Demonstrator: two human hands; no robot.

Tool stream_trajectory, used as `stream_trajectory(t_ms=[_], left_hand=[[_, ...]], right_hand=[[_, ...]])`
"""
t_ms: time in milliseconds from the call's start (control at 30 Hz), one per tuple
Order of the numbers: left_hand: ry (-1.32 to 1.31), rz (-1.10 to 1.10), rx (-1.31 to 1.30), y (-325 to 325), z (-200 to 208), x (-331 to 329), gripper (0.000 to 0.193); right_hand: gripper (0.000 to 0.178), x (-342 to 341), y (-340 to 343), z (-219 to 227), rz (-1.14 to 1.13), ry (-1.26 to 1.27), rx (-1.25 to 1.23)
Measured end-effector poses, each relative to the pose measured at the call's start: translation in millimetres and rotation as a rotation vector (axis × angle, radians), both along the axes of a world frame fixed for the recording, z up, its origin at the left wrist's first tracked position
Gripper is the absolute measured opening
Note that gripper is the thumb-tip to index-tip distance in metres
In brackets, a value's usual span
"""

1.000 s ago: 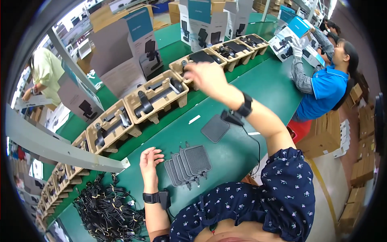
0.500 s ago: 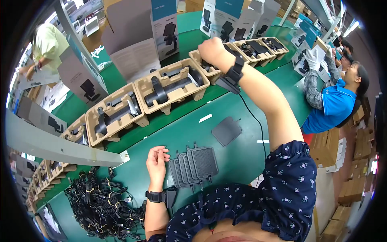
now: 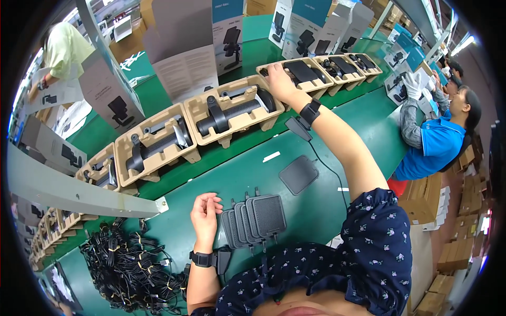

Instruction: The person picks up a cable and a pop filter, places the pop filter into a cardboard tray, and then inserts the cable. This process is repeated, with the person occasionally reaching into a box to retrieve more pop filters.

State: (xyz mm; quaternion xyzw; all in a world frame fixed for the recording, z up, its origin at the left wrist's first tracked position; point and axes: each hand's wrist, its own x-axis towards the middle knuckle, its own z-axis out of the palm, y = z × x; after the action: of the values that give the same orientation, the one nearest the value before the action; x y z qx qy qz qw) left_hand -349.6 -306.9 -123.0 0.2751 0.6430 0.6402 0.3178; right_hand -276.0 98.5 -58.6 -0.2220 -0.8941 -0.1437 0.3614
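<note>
My right hand (image 3: 280, 83) reaches over the left end of a brown pulp tray (image 3: 316, 86). Its fingers are bent down at a small black part, and what they grip is hidden. A flat black panel (image 3: 301, 71) lies in that tray, right of my fingers. My left hand (image 3: 204, 213) rests palm up on the green table (image 3: 232, 176), fingers loosely curled and apart from the thumb, holding nothing. Just right of it lie several overlapping black mesh panels (image 3: 267, 216) with small pegs. A single dark panel (image 3: 299, 175) lies farther off.
Pulp trays (image 3: 232, 108) with black tubes line a green conveyor. Bundled black cables (image 3: 132, 263) pile at lower left. A grey metal bar (image 3: 79, 192) crosses the left side. Open cartons (image 3: 182, 58) stand behind. Co-workers are at right (image 3: 437, 137) and far left (image 3: 66, 50).
My right hand has gone from a raised, bent wrist to fingers lowered at the tray's left end, and the forearm has shifted left. The trays sit slightly farther right. My left hand stays put.
</note>
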Motion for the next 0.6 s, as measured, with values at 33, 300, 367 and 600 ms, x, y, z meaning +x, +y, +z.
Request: stream_trajectory(t_ms=[33, 300, 367, 600], left_hand=[[0.014, 0.004, -0.008, -1.5, -0.3, -1.5, 0.011], [0.022, -0.001, 0.003, -6.6, 0.4, -3.7, 0.011], [0.019, 0.006, 0.010, -9.5, -0.1, -4.5, 0.011], [0.025, 0.003, -0.024, -14.7, 1.0, -11.5, 0.011]], right_hand=[[0.026, -1.2, -2.6, 2.7, -0.003, 0.061, -0.213], [0.019, -2.3, -16.4, 17.9, -0.212, -0.030, -0.321], [0.022, 3.7, -17.9, 15.3, -0.206, -0.061, -0.276], [0.026, 11.4, -11.3, 8.8, -0.057, 0.111, -0.405]])
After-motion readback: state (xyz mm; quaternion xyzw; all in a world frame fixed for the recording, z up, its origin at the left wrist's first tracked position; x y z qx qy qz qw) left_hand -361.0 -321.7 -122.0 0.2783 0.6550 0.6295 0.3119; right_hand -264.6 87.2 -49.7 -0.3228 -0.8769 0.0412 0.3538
